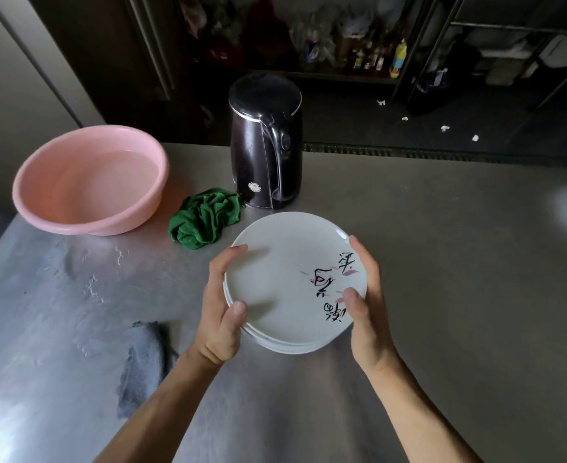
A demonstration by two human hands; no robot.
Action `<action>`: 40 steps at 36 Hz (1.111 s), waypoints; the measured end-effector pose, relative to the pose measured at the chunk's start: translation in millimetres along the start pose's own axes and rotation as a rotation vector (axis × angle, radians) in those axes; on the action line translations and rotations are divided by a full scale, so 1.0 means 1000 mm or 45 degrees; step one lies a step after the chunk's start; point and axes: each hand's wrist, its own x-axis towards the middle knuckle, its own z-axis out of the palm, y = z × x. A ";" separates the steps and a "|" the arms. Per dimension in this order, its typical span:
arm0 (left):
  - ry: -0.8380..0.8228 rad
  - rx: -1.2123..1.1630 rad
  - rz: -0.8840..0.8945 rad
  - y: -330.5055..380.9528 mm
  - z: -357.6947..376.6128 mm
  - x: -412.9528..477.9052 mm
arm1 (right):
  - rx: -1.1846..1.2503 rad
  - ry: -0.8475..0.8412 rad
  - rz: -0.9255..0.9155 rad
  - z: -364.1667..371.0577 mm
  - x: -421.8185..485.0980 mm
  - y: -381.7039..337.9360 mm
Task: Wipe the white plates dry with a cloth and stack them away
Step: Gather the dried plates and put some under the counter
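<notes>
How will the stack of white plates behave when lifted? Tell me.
Likely stiff and heavy for its size: the stack of white plates looks several deep, with left hand and right hand gripping opposite rims. The glossy top plate may slide if tilted. It looks ceramic, so probably fragile.

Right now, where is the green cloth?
In the head view the green cloth lies crumpled on the counter left of centre, between the pink basin and the black kettle, just beyond the held plates.
</notes>
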 end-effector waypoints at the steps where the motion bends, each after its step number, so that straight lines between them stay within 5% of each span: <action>1: -0.005 -0.008 0.004 0.001 0.001 0.000 | 0.018 0.012 -0.007 0.001 -0.001 0.001; 15: 0.225 -0.094 -0.015 0.000 0.019 -0.004 | 0.156 0.286 -0.064 0.020 0.001 0.011; 40: 0.261 -0.321 -0.058 0.002 0.021 0.006 | 0.109 0.299 -0.087 0.021 0.013 -0.017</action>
